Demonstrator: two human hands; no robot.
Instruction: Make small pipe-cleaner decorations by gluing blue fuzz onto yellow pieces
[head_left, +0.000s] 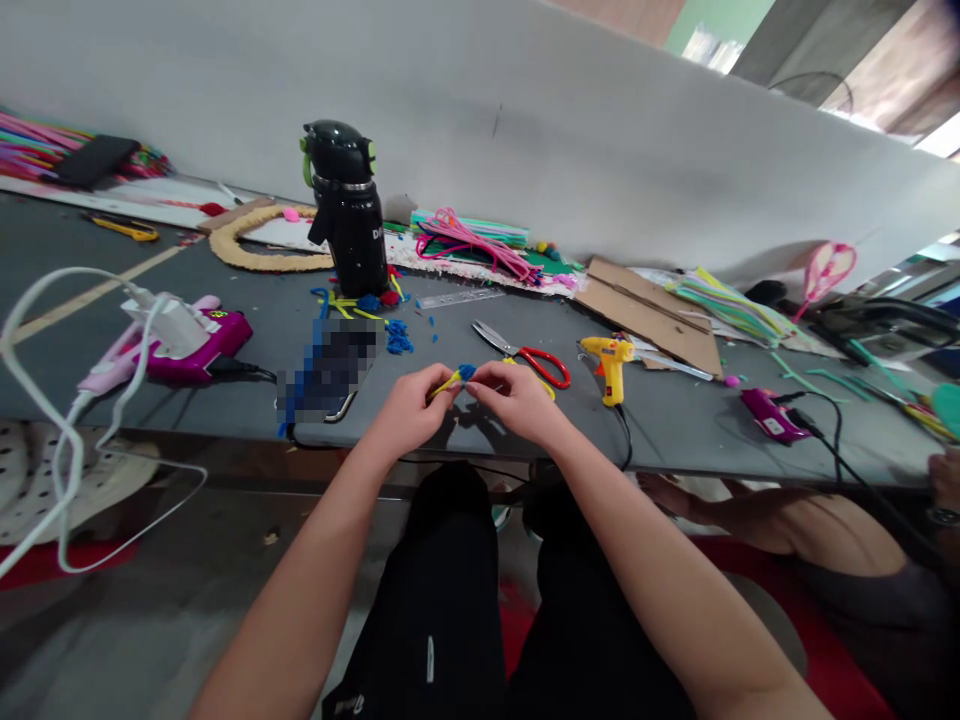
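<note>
— Blue and yellow, that bit of pipe cleaner [459, 377], see it? It's pinched between both hands, just in front of the scissors [525, 352], over the near edge of the table [675, 420].

— Which hand has it?

— Both. The left hand [409, 410] has its thumb and fingers closed tight on the yellow end. The right hand [517, 400] nips the blue end, and the fingertips of the two nearly meet.

— And around the scissors?

— They have red handles and lie flat just behind the right hand. A yellow glue gun [610, 362] stands just right of them. Blue scraps [397, 337] lie to their left. Further left and back, a black bottle [347, 205] stands upright. Behind the scissors, to the right, there's a flat sheet of cardboard [649, 312].

— Anyone else?

— Another person's arm [720, 500], low down, well right of the scissors, below the table edge.
</note>
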